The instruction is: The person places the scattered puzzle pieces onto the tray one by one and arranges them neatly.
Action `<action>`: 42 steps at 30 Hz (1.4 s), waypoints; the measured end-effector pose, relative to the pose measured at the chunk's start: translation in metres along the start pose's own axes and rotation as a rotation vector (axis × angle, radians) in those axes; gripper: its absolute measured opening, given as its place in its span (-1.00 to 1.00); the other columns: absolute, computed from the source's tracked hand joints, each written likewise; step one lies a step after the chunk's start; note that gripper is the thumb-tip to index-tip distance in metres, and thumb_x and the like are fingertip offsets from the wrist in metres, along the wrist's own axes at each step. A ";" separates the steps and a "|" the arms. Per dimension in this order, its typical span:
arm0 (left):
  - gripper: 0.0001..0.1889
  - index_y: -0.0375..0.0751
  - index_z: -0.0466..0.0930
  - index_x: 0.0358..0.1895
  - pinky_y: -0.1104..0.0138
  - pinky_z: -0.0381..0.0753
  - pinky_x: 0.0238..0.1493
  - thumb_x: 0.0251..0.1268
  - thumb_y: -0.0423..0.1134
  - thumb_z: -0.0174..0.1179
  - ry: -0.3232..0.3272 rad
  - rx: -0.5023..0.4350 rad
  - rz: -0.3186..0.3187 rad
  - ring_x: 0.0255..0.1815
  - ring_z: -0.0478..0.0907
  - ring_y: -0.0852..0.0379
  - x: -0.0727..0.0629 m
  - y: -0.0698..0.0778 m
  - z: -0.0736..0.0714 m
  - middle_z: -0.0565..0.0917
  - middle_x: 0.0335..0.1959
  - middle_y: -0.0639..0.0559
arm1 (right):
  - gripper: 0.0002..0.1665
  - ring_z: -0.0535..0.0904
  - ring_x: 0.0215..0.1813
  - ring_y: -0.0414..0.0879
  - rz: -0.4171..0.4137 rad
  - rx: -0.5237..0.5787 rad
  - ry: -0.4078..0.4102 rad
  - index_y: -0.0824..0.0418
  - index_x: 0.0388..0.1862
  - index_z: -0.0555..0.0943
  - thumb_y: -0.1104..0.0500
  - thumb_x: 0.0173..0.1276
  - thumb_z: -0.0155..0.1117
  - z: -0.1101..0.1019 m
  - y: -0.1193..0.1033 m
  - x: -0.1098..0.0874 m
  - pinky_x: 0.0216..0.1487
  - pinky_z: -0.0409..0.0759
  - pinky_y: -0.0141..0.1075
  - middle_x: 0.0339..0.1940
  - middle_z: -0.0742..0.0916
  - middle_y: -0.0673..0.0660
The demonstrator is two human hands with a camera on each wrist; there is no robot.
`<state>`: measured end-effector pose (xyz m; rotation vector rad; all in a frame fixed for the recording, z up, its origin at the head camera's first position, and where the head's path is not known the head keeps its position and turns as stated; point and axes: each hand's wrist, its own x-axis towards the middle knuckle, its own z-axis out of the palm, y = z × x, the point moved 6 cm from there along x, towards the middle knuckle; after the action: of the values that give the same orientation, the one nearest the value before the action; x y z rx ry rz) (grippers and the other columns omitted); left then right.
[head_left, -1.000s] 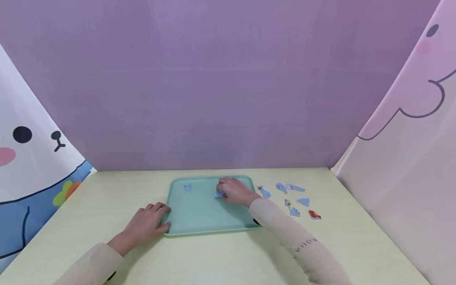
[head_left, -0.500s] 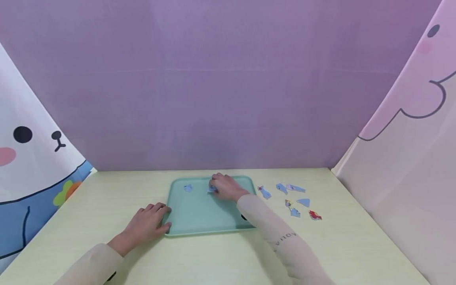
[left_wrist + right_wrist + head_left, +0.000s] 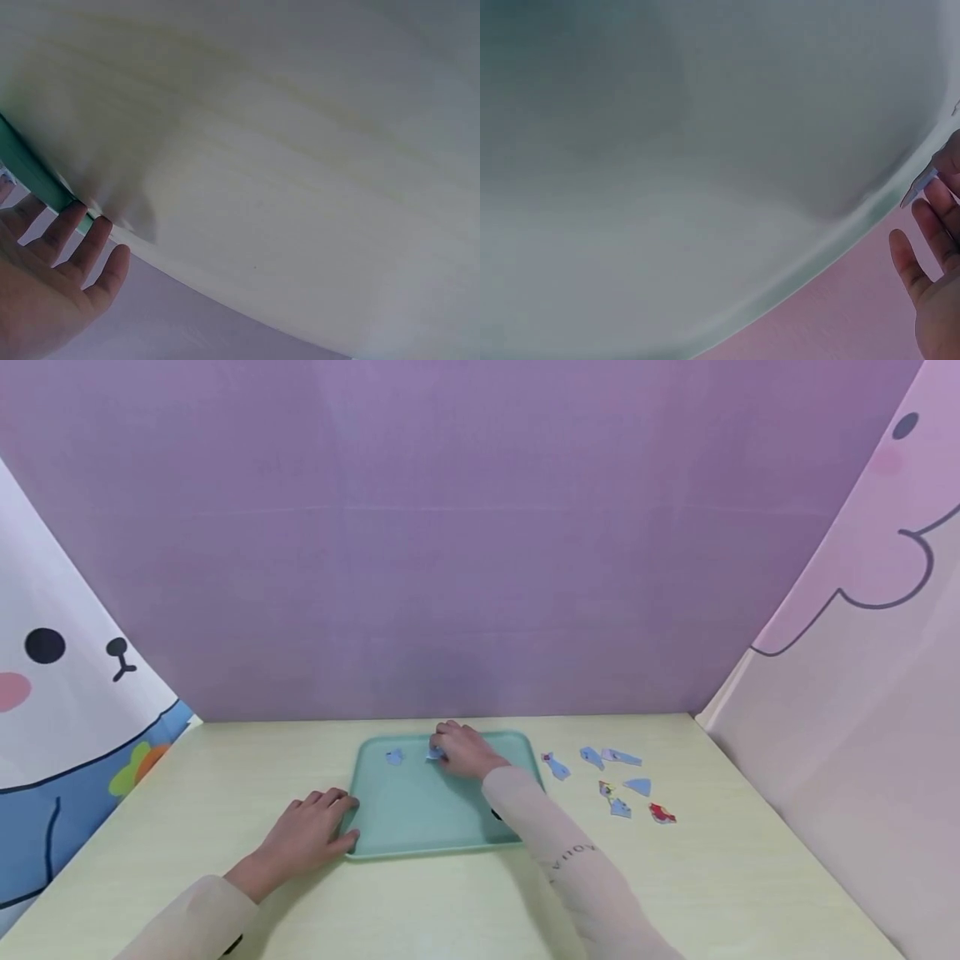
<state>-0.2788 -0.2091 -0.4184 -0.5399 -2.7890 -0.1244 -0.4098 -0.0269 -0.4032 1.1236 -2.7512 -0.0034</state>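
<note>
Over the far part of the mint-green tray (image 3: 420,810), my right hand (image 3: 467,753) pinches a small light-blue puzzle piece (image 3: 434,754) between thumb and fingers. The right wrist view shows that same thin piece (image 3: 919,186) edge-on at the fingertips. To its left, another blue puzzle piece (image 3: 394,757) lies flat on the tray. My left hand (image 3: 306,833) rests at the tray's left edge, fingers spread and relaxed, thumb near the front corner. In the left wrist view its fingertips touch the green tray rim (image 3: 31,169).
Right of the tray, several flat printed pieces lie on the pale table (image 3: 750,860), among them a plain blue piece (image 3: 638,787), a long blue piece (image 3: 555,766) and a red piece (image 3: 662,813). A purple backdrop (image 3: 450,568) rises behind, with printed cloths at both sides.
My right hand has moved left across the tray's far part with the puzzle piece, closer to the piece lying there. The left hand has stayed at the tray's edge.
</note>
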 end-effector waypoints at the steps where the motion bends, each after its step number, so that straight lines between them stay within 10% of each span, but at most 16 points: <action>1: -0.56 -0.18 0.54 -0.04 0.00 0.51 -0.23 0.07 0.03 0.21 0.001 -0.002 0.001 -0.09 0.52 -0.09 0.000 0.000 0.000 0.57 -0.05 -0.06 | -0.80 0.43 -0.15 -0.19 0.001 -0.001 -0.001 0.03 -0.13 0.61 0.16 0.27 0.18 0.001 0.000 0.001 -0.20 0.43 -0.35 -0.22 0.58 -0.07; 42: -0.56 -0.17 0.54 -0.04 -0.01 0.50 -0.22 0.06 0.01 0.22 0.006 -0.012 0.003 -0.08 0.51 -0.10 0.001 0.000 0.000 0.56 -0.06 -0.07 | -0.74 0.42 -0.07 -0.18 0.022 -0.033 -0.061 0.03 -0.01 0.56 0.12 0.32 0.12 0.010 -0.005 0.017 -0.12 0.45 -0.35 -0.11 0.57 -0.06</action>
<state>-0.2796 -0.2092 -0.4180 -0.5460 -2.7837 -0.1423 -0.4196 -0.0427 -0.4111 1.1026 -2.8060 -0.0807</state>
